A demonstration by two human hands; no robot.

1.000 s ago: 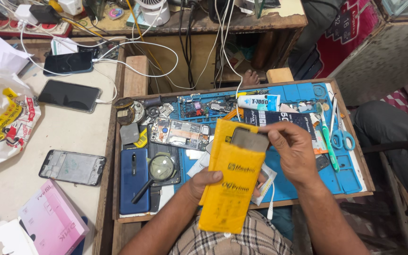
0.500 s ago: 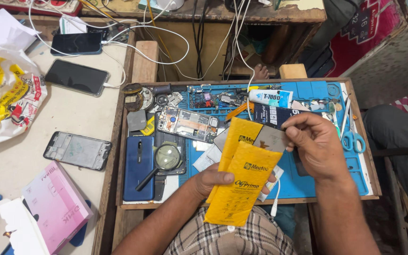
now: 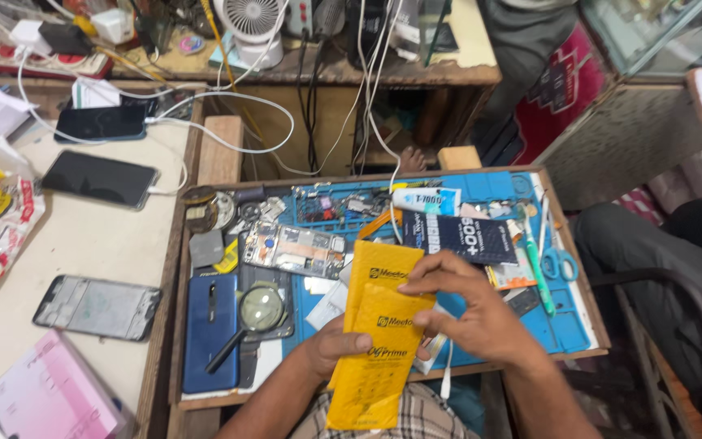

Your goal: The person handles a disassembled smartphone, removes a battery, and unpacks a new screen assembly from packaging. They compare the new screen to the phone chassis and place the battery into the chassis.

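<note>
A yellow padded envelope (image 3: 375, 341) stands upright over the blue work mat (image 3: 566, 329). My left hand (image 3: 331, 345) grips it from underneath near its middle. My right hand (image 3: 469, 313) lies over its upper right edge, fingers curled against the envelope's top flap. Whatever the fingers pinch there is hidden behind them. Just beyond the envelope lies an opened phone with its circuit boards exposed (image 3: 294, 248).
A magnifying glass (image 3: 257, 313) and a blue phone back (image 3: 211, 329) lie left on the tray. A dark flat box (image 3: 469, 236), green tool (image 3: 536, 272) and scissors (image 3: 558, 262) lie right. Phones (image 3: 99, 179) and a phone frame (image 3: 95, 307) sit on the left table. A seated person's leg (image 3: 652, 244) is at right.
The view has shifted downward and the tray sits higher in frame. My right hand has dropped from the envelope's top onto its upper right edge; the grey piece it held there is hidden.
</note>
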